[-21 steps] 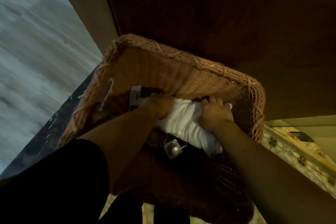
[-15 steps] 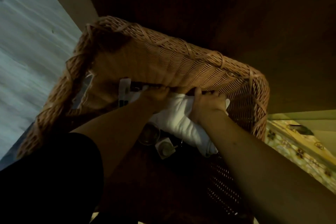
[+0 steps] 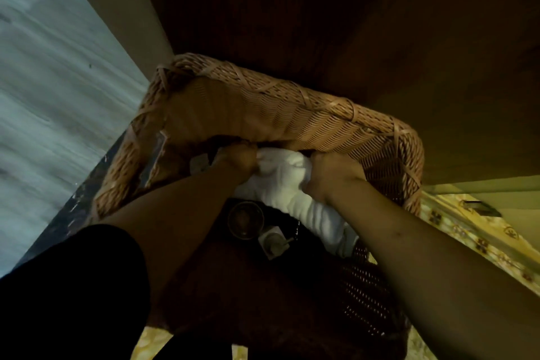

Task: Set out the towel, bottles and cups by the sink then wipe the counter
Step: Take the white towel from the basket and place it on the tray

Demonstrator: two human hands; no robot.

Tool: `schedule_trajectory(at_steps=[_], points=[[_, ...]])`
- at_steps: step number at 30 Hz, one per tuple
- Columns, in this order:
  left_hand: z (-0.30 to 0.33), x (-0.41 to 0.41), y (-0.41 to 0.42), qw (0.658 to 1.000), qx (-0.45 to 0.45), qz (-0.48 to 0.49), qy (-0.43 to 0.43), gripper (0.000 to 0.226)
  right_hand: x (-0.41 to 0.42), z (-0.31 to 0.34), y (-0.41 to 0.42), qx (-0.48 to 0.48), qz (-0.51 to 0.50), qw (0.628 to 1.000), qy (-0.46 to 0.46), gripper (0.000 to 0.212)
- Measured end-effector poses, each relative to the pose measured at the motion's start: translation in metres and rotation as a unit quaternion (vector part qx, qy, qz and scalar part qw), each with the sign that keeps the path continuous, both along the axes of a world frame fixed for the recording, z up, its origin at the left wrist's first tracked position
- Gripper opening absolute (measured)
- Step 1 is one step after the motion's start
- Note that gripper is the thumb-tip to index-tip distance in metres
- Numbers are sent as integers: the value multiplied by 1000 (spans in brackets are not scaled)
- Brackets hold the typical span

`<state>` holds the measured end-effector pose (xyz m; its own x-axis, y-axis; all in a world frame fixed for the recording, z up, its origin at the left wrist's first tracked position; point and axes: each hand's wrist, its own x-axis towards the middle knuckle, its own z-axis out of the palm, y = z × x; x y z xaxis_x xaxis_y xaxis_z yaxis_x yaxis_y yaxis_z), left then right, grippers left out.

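A white rolled towel [image 3: 295,193] lies inside a woven wicker basket [image 3: 292,114], against its far wall. My left hand [image 3: 238,159] grips the towel's left end and my right hand [image 3: 331,177] grips its right side. Both fists are closed on the cloth. Below the towel on the dark basket floor stand a clear cup [image 3: 245,221] and a small pump bottle [image 3: 274,241], seen from above. A pale packet [image 3: 200,162] shows just left of my left hand.
The basket sits under a dark wooden cabinet [image 3: 321,23]. A grey streaked wall [image 3: 52,96] fills the left. A yellow patterned floor [image 3: 482,240] shows at the right. My dark sleeve [image 3: 70,292] covers the lower left.
The view has shifted, so the basket sits further right and lower in frame. Both hands stay closed on the towel, which is bunched more tightly between them.
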<state>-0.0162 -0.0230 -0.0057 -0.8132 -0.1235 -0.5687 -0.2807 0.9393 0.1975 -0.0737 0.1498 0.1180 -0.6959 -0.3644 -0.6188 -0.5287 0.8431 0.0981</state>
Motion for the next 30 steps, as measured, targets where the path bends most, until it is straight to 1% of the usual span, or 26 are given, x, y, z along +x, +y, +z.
schedule_trajectory(at_steps=[2, 5, 7, 9, 13, 15, 17, 19, 22, 25, 28, 30], points=[[15, 7, -9, 1000, -8, 5, 2, 43, 6, 26, -5, -14, 9, 1000, 10, 50], [50, 18, -24, 998, 8, 48, 33, 49, 15, 68, -12, -24, 33, 998, 44, 48], [71, 23, -31, 997, 7, 46, 66, 57, 19, 96, -15, -21, 47, 996, 70, 49], [94, 25, -34, 996, 9, 34, 84, 60, 23, 123, -15, -42, 37, 996, 70, 52], [138, 35, -38, 990, 58, 49, 121, 55, 33, 172, -3, -84, 44, 991, 97, 45], [159, 42, -38, 988, 51, 44, 141, 54, 38, 192, 3, -99, 57, 987, 118, 46], [181, 52, -36, 983, 48, 61, 166, 53, 42, 209, 10, -114, 72, 981, 140, 48], [202, 64, -32, 972, 74, 93, 200, 50, 44, 225, 17, -138, 85, 973, 162, 48], [228, 87, -24, 950, 87, 117, 274, 42, 47, 245, 29, -170, 108, 964, 174, 47], [253, 110, -13, 943, 61, 126, 303, 31, 47, 264, 43, -209, 144, 954, 159, 41], [278, 138, 2, 931, 30, 157, 329, 34, 47, 282, 56, -242, 190, 941, 142, 31], [293, 161, 15, 918, 13, 172, 357, 37, 48, 293, 61, -260, 224, 930, 133, 29]])
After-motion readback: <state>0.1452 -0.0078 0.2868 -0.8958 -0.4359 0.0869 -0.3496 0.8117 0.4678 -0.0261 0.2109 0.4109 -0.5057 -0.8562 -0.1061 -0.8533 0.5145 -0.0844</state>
